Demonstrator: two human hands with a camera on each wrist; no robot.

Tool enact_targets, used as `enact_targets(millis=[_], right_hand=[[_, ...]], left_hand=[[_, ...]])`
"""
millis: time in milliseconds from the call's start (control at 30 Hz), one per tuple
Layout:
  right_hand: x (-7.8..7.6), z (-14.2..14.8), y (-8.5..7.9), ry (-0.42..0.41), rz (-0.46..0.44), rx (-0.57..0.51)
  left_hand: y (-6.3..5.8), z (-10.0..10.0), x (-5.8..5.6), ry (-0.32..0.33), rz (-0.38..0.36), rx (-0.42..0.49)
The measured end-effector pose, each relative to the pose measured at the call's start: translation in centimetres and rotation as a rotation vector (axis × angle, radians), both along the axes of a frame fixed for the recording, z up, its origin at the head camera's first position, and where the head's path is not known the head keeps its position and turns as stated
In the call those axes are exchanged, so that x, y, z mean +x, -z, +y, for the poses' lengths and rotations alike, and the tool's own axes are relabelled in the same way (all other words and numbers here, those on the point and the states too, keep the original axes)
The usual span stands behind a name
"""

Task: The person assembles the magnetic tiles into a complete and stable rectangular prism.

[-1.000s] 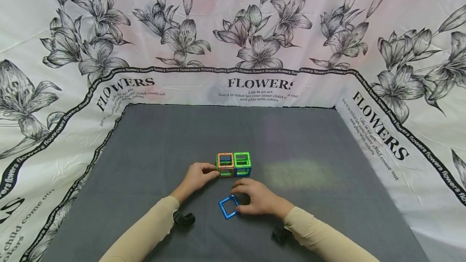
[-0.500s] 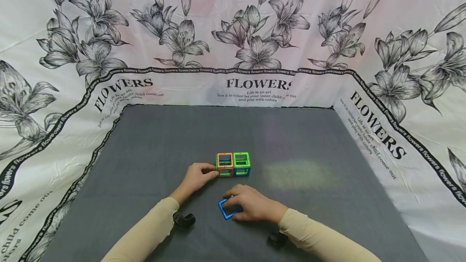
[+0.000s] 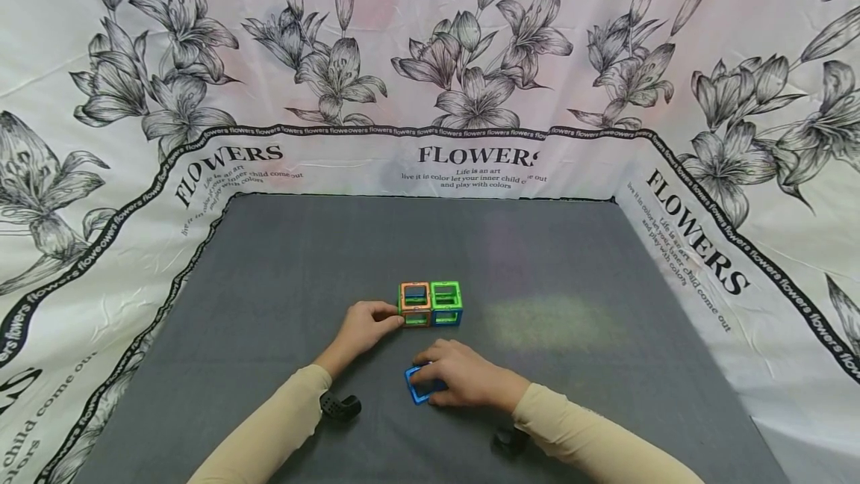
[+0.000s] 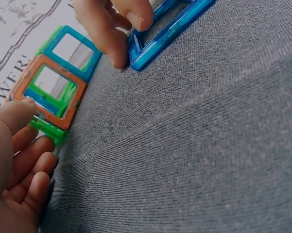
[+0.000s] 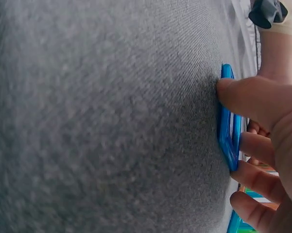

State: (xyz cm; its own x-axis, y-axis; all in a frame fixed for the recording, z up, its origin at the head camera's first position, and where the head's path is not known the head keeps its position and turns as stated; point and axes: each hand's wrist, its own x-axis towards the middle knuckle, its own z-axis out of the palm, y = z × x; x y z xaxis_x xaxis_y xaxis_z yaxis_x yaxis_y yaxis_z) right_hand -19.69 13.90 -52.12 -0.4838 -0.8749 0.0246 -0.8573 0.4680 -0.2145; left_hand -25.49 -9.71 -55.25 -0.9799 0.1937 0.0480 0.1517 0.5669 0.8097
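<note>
Two joined cubes of square magnetic tiles [image 3: 430, 306] stand on the grey cloth in the head view, orange on the left half, green and blue on the right. My left hand [image 3: 361, 329] holds their left end; in the left wrist view its thumb [image 4: 20, 112] presses the orange front tile [image 4: 77, 99]. Nearer to me lies a single blue square magnetic tile [image 3: 410, 387]. My right hand [image 3: 466, 376] pinches it, thumb on the near edge and fingers at the far one, covering its right part. The right wrist view shows that tile [image 5: 226, 126] low against the cloth.
A grey cloth [image 3: 302, 245] covers the work surface. White fabric walls [image 3: 363, 163] with flower prints stand at the back and both sides. Dark wrist devices [image 3: 340, 406] sit beneath the sleeves.
My right hand has come down and left onto the blue tile and now grips it; the tile has barely shifted. My left hand and the cubes stay in place.
</note>
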Motion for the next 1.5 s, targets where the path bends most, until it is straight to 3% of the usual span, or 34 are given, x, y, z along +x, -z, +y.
enact_targets(millis=[200,367,833,1133,1300,1500], right_hand=[[0.0,0.1,0.1,-0.009,0.055,-0.038],[-0.1,0.4,0.0,0.007,0.011,-0.106],[-1.5,1.1,-1.3,0.193,-0.276,-0.227],[-2.5,3.0,-1.7,0.466,-0.551,-0.373],[-3.1,5.0,-1.9,0.536,-0.708,-0.468],[-3.8,7.2,-2.2,0.657,-0.799,-0.545]], left_hand=[[0.1,0.1,0.0,-0.005,-0.001,0.001],[0.2,0.1,0.0,-0.008,-0.001,0.009],[0.1,0.2,0.2,-0.019,-0.010,0.021],[0.0,0.1,0.0,-0.014,-0.012,0.036],[0.1,0.0,0.0,-0.007,-0.017,0.041],[0.2,0.0,-0.1,-0.004,-0.017,0.035]])
